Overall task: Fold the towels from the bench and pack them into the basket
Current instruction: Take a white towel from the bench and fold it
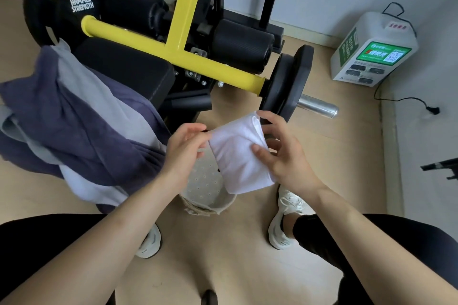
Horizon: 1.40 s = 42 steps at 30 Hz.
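A white towel point(238, 153), folded into a small thick rectangle, is held in the air between both hands. My left hand point(184, 148) pinches its left edge. My right hand point(280, 148) grips its right side, thumb on top. Directly below, on the floor between my feet, stands a pale round basket point(210, 202) with a dotted lining, partly hidden by the towel and my left wrist. Several unfolded towels lie heaped on the black bench point(126, 69): dark purple point(81, 126), grey point(81, 77) and white point(89, 187).
A yellow-and-black weight machine point(183, 20) stands behind the bench, with a black weight plate point(287, 84) on a steel bar just beyond my hands. A white charging box point(371, 49) with a cable sits by the wall on the right. My white shoes point(285, 220) flank the basket.
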Available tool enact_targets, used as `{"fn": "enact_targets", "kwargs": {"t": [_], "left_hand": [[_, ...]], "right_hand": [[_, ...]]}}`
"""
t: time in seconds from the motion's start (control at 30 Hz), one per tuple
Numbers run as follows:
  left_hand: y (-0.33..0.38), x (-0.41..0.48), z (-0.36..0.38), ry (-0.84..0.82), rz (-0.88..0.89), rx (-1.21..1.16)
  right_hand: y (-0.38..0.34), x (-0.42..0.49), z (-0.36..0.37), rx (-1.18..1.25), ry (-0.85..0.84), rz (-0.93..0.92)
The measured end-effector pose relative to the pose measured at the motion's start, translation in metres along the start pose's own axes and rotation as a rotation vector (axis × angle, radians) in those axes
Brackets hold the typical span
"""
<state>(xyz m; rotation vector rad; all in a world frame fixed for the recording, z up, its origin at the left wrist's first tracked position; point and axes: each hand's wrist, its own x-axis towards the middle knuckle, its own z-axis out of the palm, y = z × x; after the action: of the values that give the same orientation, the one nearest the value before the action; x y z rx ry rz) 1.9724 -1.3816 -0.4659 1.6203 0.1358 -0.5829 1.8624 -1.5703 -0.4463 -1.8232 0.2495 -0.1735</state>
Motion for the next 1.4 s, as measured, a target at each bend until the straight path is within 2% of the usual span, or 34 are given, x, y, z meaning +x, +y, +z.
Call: {"fn": "enact_targets", "kwargs": {"t": [0.1,0.17,0.23,0.33,0.43,0.57,0.7,0.83,1.07,1.23,1.4], "left_hand": [[-0.006,-0.002,0.001,-0.041,-0.184,0.009],[-0.01,-0.003,0.003,-0.142,-0.299,-0.031],[-0.011,-0.005,0.006,-0.26,-0.319,-0.084],[-0.01,-0.003,0.009,-0.316,-0.274,-0.082],[-0.011,-0.001,0.008,-0.261,-0.249,-0.052],[-0.013,-0.002,0.008,-0.157,-0.206,0.005],[-0.008,-0.005,0.008,-0.1,-0.081,0.104],[-0.006,-0.007,0.005,-0.193,0.012,0.195],[-0.015,-0.011,0.005,-0.363,0.274,0.536],[-0.021,-0.011,0.006,-0.335,0.328,0.769],[-0.024,-0.014,0.01,-0.245,0.36,0.972]], "right_hand": [[-0.01,-0.003,-0.01,0.069,-0.033,0.006],[-0.015,-0.004,-0.015,0.077,-0.031,0.004],[-0.016,-0.003,-0.018,0.08,-0.022,0.02],[-0.004,0.0,-0.023,0.07,-0.012,0.085],[0.01,0.003,-0.028,-0.062,-0.028,0.147],[0.013,0.005,-0.031,-0.132,-0.137,0.228],[0.013,0.005,-0.028,-0.189,-0.21,0.258],[0.017,0.005,-0.028,-0.345,-0.255,0.279],[0.019,0.003,-0.013,-0.549,-0.178,0.23],[0.017,-0.001,-0.006,-0.533,-0.2,0.193],[0.019,-0.005,0.002,-0.371,-0.198,0.173]]}}
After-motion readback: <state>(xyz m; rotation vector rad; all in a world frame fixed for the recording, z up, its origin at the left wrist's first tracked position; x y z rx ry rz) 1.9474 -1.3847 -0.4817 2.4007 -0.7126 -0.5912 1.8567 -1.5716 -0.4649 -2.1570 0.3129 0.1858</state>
